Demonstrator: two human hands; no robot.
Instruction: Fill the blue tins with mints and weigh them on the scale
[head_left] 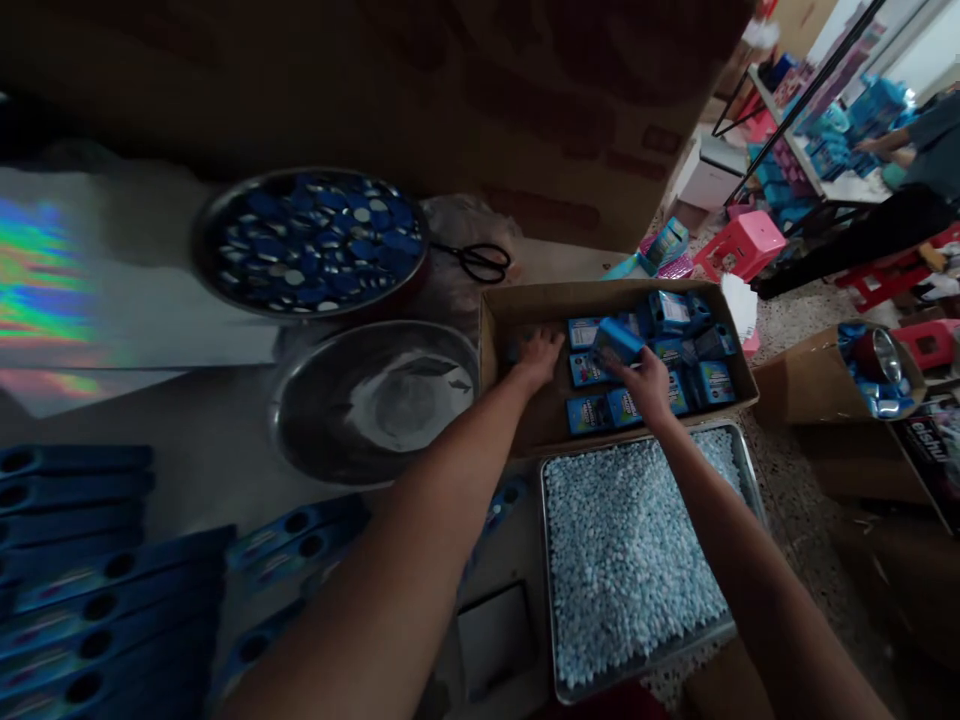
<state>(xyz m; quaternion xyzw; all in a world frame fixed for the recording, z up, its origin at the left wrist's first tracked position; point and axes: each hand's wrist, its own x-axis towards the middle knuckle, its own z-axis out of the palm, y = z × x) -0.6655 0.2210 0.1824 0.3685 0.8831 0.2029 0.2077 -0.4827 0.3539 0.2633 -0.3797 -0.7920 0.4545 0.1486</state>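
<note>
My right hand (648, 384) grips a small blue box (621, 338), held tilted above other small blue boxes (589, 412) in an open cardboard carton (615, 292). In the carton's left part, my left hand (538, 358) reaches down with fingers apart, close to the carton's floor. Nothing shows in that hand, though its underside is hidden. The small boxes stand in rough rows in the middle and right of the carton. Just below the carton lies a metal tray (549, 580) heaped with pale blue and white pellets (630, 550); my right forearm passes over it.
Left of the carton is an oval metal basin (300, 440). Behind it, another basin (196, 245) holds blue discs, with black scissors (484, 262) alongside. Flat blue packages (97, 610) lie lower left. A large cardboard box (450, 110) rises behind. A co-worker (930, 150) is far right.
</note>
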